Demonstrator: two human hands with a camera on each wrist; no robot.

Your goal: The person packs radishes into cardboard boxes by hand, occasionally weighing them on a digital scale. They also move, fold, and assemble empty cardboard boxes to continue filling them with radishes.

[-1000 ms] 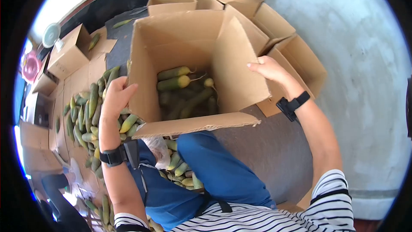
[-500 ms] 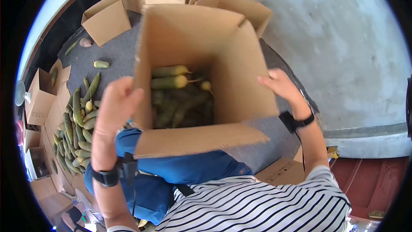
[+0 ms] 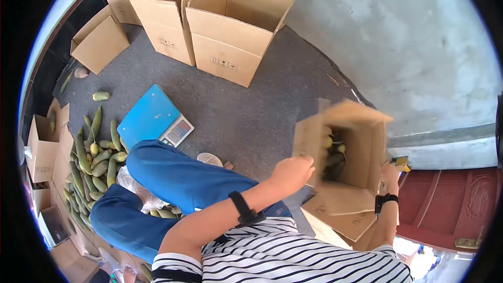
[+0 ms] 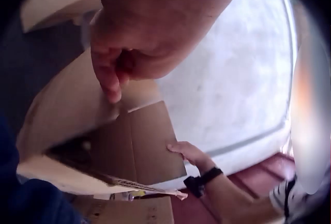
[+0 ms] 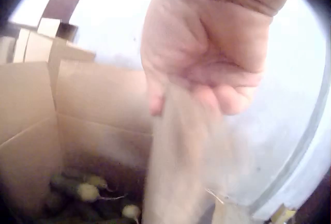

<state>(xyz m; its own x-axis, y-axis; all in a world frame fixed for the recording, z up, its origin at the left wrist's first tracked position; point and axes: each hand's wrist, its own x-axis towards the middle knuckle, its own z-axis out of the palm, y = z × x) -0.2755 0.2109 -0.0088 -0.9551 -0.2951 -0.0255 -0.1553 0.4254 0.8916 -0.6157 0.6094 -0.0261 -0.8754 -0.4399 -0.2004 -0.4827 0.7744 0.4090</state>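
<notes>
An upright-tilted cardboard box [image 3: 361,144], its flaps up, holds several green radishes [image 3: 335,160] with pale ends. The left hand [image 3: 293,174] pinches the box's left flap; in the left wrist view that hand [image 4: 155,27] has thumb and fingers closed on the cardboard edge [image 4: 77,100]. On the far side the right hand [image 3: 389,174] grips the opposite flap. In the right wrist view the fingers of the right hand [image 5: 207,53] are curled round a blurred flap [image 5: 178,151], with radishes [image 5: 88,192] low inside the box.
A blue scale [image 3: 149,115] stands on the dark floor [image 3: 236,105] beyond the knees. Open boxes [image 3: 225,47] line the back. Radishes [image 3: 84,162] lie piled at the left. Beneath the held box is another carton [image 3: 340,217]; a red door [image 3: 445,204] is at the right.
Both hands have carried the box of radishes from in front of the body to the right side. The view has turned, and the blue scale now shows.
</notes>
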